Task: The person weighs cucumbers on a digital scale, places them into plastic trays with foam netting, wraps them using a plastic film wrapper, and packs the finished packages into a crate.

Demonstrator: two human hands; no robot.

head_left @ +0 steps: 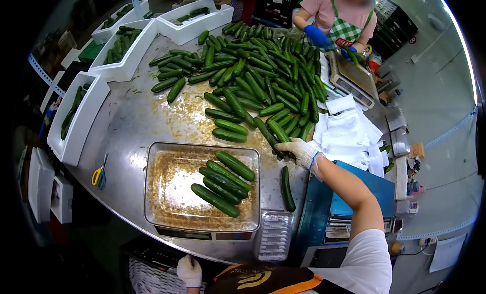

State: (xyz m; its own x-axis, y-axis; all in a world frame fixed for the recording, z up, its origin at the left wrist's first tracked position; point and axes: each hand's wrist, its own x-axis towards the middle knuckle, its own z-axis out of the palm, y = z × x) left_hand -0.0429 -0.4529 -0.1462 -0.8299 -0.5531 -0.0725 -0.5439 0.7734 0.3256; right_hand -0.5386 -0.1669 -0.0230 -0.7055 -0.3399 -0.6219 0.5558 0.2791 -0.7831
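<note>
My right hand (301,151), in a white knit glove, has its fingers closed around the lower end of a dark cucumber (266,133) at the front edge of the large cucumber pile (253,74). Another cucumber (278,131) lies against the same fingers. Low in the view, my gloved left hand (189,271) is beside the table's front edge, above a dark crate; its fingers are foreshortened and their grip is unclear. Several cucumbers (220,185) rest on the metal tray of a scale (164,203). One lone cucumber (287,189) lies right of the tray.
White foam boxes (76,134) holding cucumbers line the left side. Scissors (100,175) lie near the table edge. Clear plastic trays (274,237), a blue machine (362,187) and white net sleeves (349,134) are at right. Across the table, a blue-gloved co-worker (336,21) stands by another scale (352,81).
</note>
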